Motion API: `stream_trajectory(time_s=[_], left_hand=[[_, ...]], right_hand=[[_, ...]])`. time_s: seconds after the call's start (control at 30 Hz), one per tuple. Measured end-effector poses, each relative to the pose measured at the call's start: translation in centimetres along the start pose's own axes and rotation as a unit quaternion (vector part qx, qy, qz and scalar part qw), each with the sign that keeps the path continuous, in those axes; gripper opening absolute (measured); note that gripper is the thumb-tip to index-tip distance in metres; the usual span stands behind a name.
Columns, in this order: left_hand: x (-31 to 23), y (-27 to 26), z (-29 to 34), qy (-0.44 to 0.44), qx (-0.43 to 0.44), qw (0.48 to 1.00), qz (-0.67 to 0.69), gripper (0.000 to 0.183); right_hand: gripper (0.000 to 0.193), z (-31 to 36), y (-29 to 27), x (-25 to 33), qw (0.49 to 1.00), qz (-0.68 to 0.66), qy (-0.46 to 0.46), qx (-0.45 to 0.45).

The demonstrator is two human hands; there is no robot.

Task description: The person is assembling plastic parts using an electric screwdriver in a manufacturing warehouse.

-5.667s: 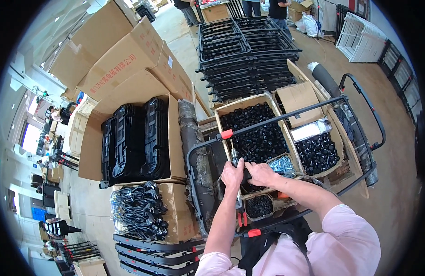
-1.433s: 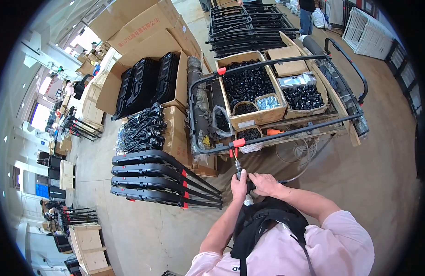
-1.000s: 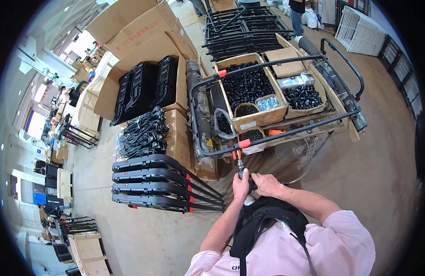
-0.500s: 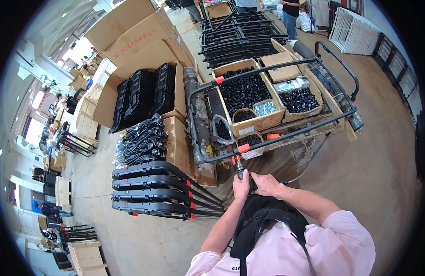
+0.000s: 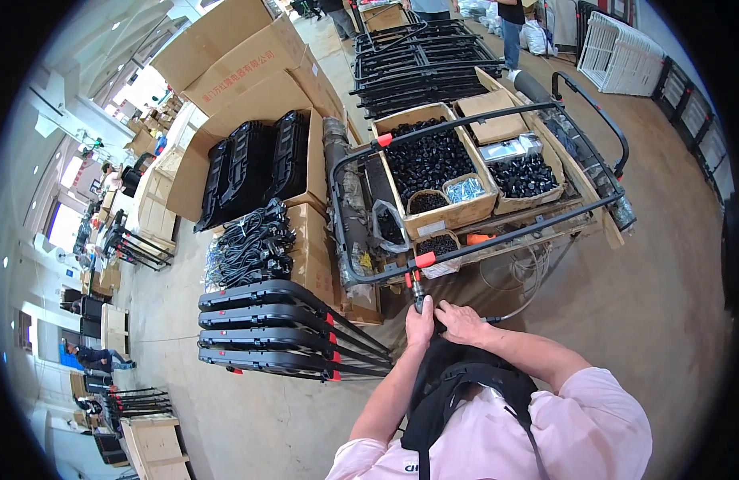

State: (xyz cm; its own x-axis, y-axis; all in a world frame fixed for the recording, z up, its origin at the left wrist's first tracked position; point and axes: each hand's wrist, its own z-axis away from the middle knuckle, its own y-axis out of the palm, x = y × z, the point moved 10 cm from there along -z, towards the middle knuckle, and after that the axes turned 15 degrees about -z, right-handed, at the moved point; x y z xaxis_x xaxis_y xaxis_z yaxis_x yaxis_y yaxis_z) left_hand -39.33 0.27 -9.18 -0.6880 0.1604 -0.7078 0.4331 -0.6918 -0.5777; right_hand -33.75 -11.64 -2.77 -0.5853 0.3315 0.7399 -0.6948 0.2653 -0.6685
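Note:
A black tubular frame (image 5: pixel 497 236) lies across the workbench in front of me, with red fittings (image 5: pixel 425 260) on its tubes. A power driver (image 5: pixel 418 293), with a metal front end and a hose at its side, points at a small red part below the near tube. My left hand (image 5: pixel 420 323) is closed round the driver's body, thumb along its top. My right hand (image 5: pixel 462 322) is closed on the driver's rear. The fingers hide much of its body, and I cannot tell whether its tip touches the fitting.
On the bench, a wooden box (image 5: pixel 485 206) holds black plastic caps and a small tub of silvery screws. Left stand black folded units (image 5: pixel 261 332), a bundle of cables (image 5: pixel 253 246) and an open carton (image 5: pixel 317 152). A hose (image 5: pixel 537 280) hangs below the bench. Other people stand farther off.
The whole view has shifted slightly to the right. Both hands stay on the driver at the same fitting, and the frame has not visibly moved on the bench.

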Motion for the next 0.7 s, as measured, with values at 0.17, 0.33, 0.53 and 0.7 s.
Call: stream_trajectory(time_s=[0.17, 0.33, 0.53, 0.7], left_hand=[[0.9, 0.1, 0.2, -0.012, 0.004, 1.0, -0.012, 0.062], [1.3, 0.1, 0.6, -0.012, 0.005, 1.0, -0.003, 0.06], [1.5, 0.4, 1.4, -0.002, -0.003, 1.0, 0.007, 0.054], [2.3, 1.8, 2.5, -0.007, 0.004, 1.0, 0.016, 0.055]], right_hand=[[0.044, 0.4, 0.4, -0.1, 1.0, -0.009, 0.0, -0.003], [0.043, 0.9, 0.5, 0.3, 1.0, -0.01, 0.003, -0.002], [0.042, 1.7, 0.6, 0.4, 1.0, -0.006, -0.014, -0.01], [0.05, 3.2, 1.1, -1.0, 1.0, 0.002, 0.011, 0.011]])
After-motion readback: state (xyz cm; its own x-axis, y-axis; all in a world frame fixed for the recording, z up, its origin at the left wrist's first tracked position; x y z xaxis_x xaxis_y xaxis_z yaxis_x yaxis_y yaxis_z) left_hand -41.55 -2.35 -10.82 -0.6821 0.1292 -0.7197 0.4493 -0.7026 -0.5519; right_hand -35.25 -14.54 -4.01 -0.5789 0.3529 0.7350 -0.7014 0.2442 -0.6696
